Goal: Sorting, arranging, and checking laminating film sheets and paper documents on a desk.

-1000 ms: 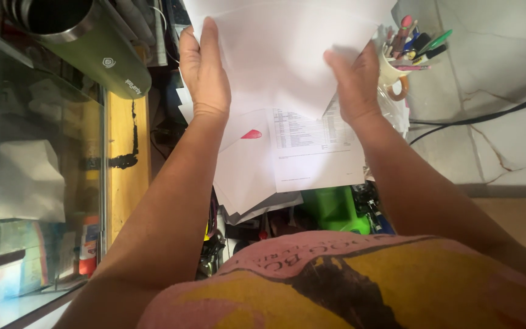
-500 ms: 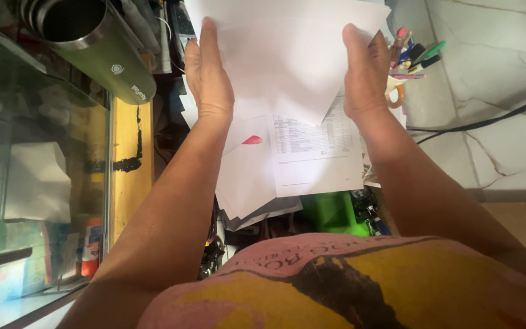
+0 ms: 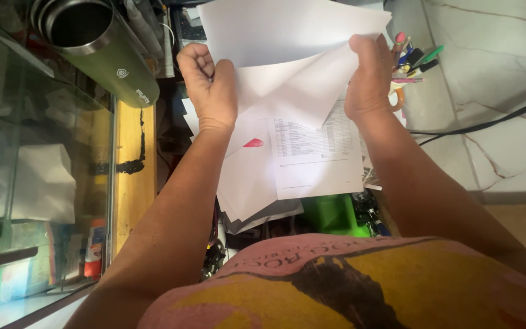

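Curling into a fist since a moment ago, left hand (image 3: 209,82) now pinches blank white paper sheets (image 3: 287,42). Right hand (image 3: 369,82) grips their opposite edge above a printed page (image 3: 318,155).

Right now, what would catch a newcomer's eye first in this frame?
The white sheets of paper held up at top centre, gripped by the left hand and the right hand. Below them lies a printed sheet atop a loose paper pile. At upper left stands a green metal tumbler, at upper right a mug of pens.
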